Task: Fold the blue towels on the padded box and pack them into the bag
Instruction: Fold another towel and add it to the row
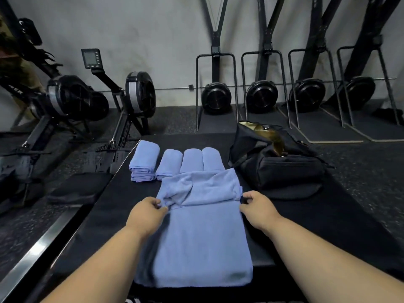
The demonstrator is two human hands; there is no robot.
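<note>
- A gym room with a pale wall and dark speckled floor; the work surface is a black padded box [122,193] that runs from the near edge of the view away toward the wall.
- Nearest, a blue towel [203,241] lies lengthwise down the middle of the box, its near end at the near edge; it lies flat there, which gives a smooth base to fold onto.
- The left hand [146,213] pinches the towel's left edge and the right hand [258,206] pinches its right edge, fingers curled on the cloth at matching points; the far part is doubled back toward the person in a rumpled flap, so a fold seems to be under way, with both sides held to keep the edges even.
- Beyond the flap, four folded towels [170,165] sit in a row toward the far left part of the box, the leftmost looking like a stack of two; likely parked there to be packed together.
- At the far right corner stands the black bag [282,167], its top open, within easy reach for packing.
- Farthest off, rowing machines [140,95] on the left and upright ski trainers [216,97] along the wall.
</note>
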